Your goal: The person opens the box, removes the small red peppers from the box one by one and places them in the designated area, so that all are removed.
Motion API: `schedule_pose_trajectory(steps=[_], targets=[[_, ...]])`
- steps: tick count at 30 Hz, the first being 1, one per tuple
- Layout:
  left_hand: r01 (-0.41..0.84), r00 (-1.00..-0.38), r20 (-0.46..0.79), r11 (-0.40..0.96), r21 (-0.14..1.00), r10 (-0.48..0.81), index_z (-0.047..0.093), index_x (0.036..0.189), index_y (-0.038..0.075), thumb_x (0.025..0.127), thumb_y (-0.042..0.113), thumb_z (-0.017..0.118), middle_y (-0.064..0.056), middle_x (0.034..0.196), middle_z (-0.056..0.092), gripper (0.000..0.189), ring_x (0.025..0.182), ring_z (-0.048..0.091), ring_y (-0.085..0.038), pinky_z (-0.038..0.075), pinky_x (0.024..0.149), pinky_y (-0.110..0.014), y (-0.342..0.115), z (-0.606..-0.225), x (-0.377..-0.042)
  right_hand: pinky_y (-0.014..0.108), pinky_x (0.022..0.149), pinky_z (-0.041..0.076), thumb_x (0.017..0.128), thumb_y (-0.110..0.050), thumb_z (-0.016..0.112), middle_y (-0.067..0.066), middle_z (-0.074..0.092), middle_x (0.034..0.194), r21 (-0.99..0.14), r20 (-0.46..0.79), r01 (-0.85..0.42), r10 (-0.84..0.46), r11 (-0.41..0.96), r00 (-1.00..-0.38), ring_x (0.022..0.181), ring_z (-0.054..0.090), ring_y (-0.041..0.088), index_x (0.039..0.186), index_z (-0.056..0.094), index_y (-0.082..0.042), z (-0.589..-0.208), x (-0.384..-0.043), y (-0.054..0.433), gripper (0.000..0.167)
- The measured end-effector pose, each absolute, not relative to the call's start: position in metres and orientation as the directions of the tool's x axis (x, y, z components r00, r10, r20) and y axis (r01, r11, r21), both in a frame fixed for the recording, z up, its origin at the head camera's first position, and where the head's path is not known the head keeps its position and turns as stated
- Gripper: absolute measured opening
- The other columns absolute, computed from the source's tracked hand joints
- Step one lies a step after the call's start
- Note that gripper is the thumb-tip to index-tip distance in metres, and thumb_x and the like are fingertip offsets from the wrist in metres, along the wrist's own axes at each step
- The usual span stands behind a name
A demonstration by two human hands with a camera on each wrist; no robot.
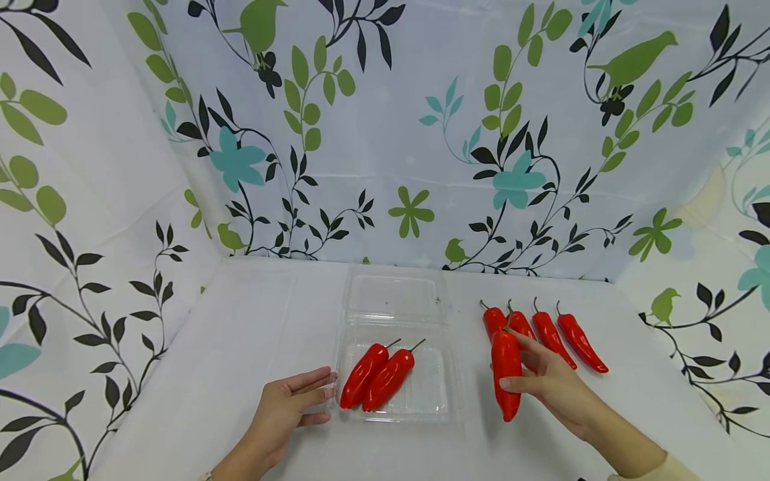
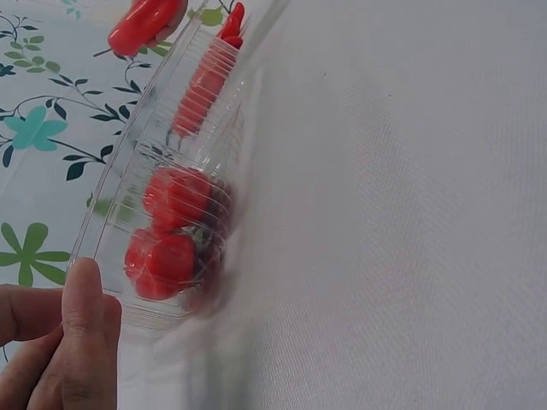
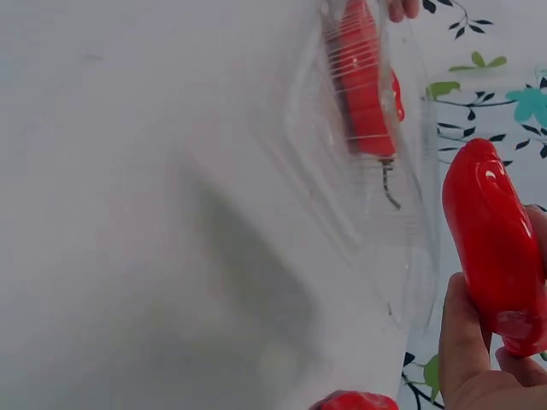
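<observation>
My right hand grips a red chili pepper between thumb and fingers, raised above the table with its stem pointing away. It fills the right side of the right wrist view, a glossy red pepper. Left of it lies a clear plastic clamshell container, its lid folded back. Two red peppers, one on the left and one beside it, rest side by side in the base. My left hand has its fingers extended, fingertips at the container's left rim.
Several more red peppers lie in a row right of the container, behind my right hand; the rightmost pepper sits furthest out. A white cloth covers the table. Patterned curtains with leaves and birds hang behind and at both sides.
</observation>
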State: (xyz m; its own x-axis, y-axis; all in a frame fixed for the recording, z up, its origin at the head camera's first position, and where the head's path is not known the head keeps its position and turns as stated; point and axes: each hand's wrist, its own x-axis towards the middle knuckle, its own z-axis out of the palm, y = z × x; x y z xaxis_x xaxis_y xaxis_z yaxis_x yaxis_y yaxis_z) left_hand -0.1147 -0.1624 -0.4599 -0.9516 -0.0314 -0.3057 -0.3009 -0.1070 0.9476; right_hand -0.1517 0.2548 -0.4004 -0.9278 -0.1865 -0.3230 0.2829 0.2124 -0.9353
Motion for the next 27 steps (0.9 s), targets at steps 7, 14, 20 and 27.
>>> schedule_pose_trajectory(steps=[7,14,20,27], targets=[[-0.301,-0.951,-0.306,-0.102,0.948,-0.041,0.063,0.131,-0.008,0.091,0.0,0.071,-0.02,0.124,0.068,0.041,0.104,0.071,-0.029,0.063,0.073,-0.042,-0.162,-0.459,-0.114,0.05,0.085,0.06,0.081,-0.011,0.085,0.023,0.044,0.142,-0.888,-0.35,0.282,-0.135,0.364,-0.927,0.123,0.052,0.041,0.157,0.031,-0.009,-0.426,-0.15,0.263,0.094],[-0.298,-0.952,-0.304,-0.105,0.949,-0.046,0.064,0.13,-0.007,0.091,0.0,0.071,-0.019,0.123,0.069,0.041,0.103,0.071,-0.029,0.063,0.073,-0.042,-0.161,-0.458,-0.114,0.048,0.08,0.062,0.075,-0.011,0.089,0.02,0.05,0.135,-0.822,-0.355,0.265,-0.088,0.504,-0.931,0.114,0.058,0.036,0.155,0.038,-0.011,-0.441,-0.148,0.267,0.095],[-0.293,-0.954,-0.297,-0.096,0.951,-0.026,0.063,0.131,-0.007,0.093,0.002,0.069,-0.02,0.126,0.067,0.04,0.106,0.07,-0.029,0.063,0.075,-0.041,-0.161,-0.456,-0.114,0.049,0.078,0.062,0.071,-0.011,0.091,0.018,0.054,0.13,-0.784,-0.365,0.261,-0.079,0.563,-0.928,0.112,0.058,0.036,0.153,0.042,-0.01,-0.444,-0.146,0.27,0.095],[-0.296,-0.954,-0.299,-0.092,0.951,-0.017,0.063,0.132,-0.006,0.094,0.004,0.069,-0.02,0.127,0.067,0.04,0.108,0.069,-0.032,0.062,0.076,-0.041,-0.161,-0.457,-0.114,0.048,0.074,0.063,0.069,-0.011,0.092,0.018,0.054,0.129,-0.747,-0.359,0.247,-0.062,0.618,-0.931,0.111,0.058,0.036,0.152,0.041,-0.01,-0.447,-0.15,0.277,0.097]])
